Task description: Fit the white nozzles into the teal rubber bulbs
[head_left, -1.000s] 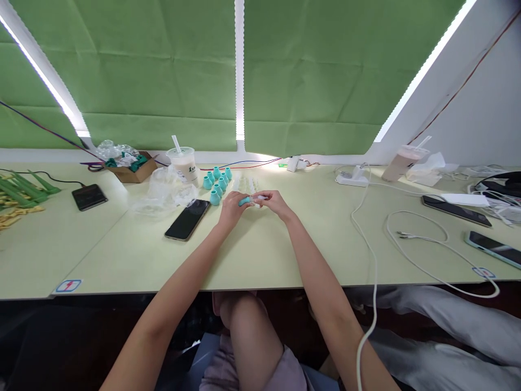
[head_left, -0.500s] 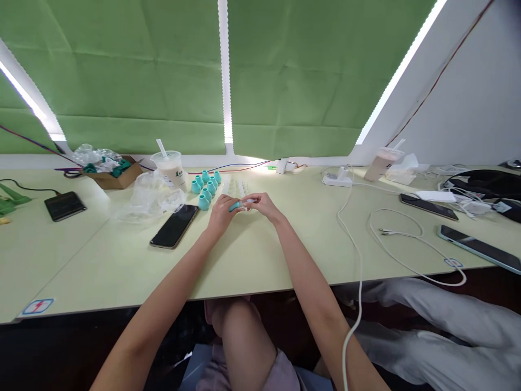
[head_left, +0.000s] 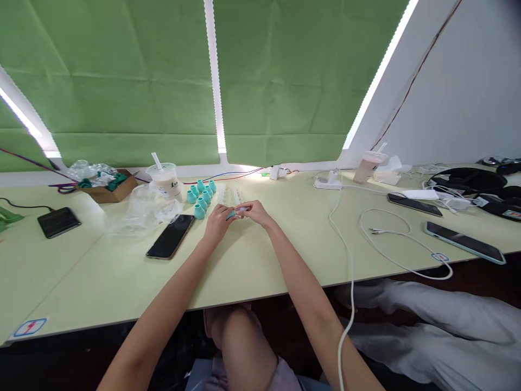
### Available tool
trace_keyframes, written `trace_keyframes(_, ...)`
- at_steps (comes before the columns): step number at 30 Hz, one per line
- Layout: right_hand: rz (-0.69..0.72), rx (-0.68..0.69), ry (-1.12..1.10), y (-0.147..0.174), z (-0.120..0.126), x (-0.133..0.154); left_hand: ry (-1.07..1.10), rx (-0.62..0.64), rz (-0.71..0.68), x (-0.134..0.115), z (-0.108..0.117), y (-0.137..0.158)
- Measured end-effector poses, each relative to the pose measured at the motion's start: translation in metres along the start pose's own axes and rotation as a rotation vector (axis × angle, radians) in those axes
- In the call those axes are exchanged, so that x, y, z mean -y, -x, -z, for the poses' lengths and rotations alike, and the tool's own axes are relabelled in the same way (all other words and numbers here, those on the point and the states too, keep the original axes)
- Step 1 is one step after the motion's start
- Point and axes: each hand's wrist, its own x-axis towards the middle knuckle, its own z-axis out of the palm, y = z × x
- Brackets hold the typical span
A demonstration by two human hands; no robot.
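Observation:
My left hand [head_left: 217,222] is closed around a small teal piece [head_left: 230,215], whose end shows between the fingers. Pinched in the fingers of my right hand [head_left: 257,212] is a small whitish, translucent piece [head_left: 243,209], held against or very close to the teal one; whether they are joined I cannot tell. Just beyond my hands lie rows of small whitish parts [head_left: 228,195], partly covered by my fingers. Several teal bottle-shaped pieces with narrow necks [head_left: 199,210] stand upright to the left of them.
Left of my arms lie a black phone [head_left: 171,237], a crumpled plastic bag [head_left: 140,209], a drink cup [head_left: 166,182] and a cardboard box [head_left: 112,191]. To the right are a power strip [head_left: 328,183], a white cable [head_left: 345,250], two more phones and another person's grey-clad legs [head_left: 431,326].
The view has shifted a little, so the table appears lower and slightly leftward. My hands stay together with the same two pieces between them.

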Motion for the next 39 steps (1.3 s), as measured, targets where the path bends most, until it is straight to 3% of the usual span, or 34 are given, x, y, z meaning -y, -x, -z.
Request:
trace_keyframes(6,0.05,-0.031,-0.024,-0.001,0.007,0.003,0.042,-0.02,0.059,-0.002,0.011,-0.01)
trace_keyframes(13,0.006,-0.09,-0.025,0.001,0.014,0.005,0.186,0.171,0.167,0.001,0.02,-0.013)
trace_keyframes(22,0.021,-0.095,-0.041,0.005,0.01,0.007,0.293,0.078,0.228,-0.007,0.011,-0.011)
trace_keyframes(27,0.109,-0.095,-0.096,0.003,0.007,0.013,0.667,0.019,0.422,-0.008,0.007,-0.015)
trace_keyframes(31,0.102,0.064,-0.181,0.003,-0.001,0.014,0.907,-0.024,0.441,-0.008,0.005,-0.017)
trace_keyframes(34,0.087,0.136,-0.222,0.004,-0.01,0.012,0.859,-0.055,0.433,-0.007,0.002,-0.015)
trace_keyframes(39,0.024,0.098,-0.222,0.003,-0.016,0.006,0.454,-0.133,0.406,-0.007,0.002,-0.013)
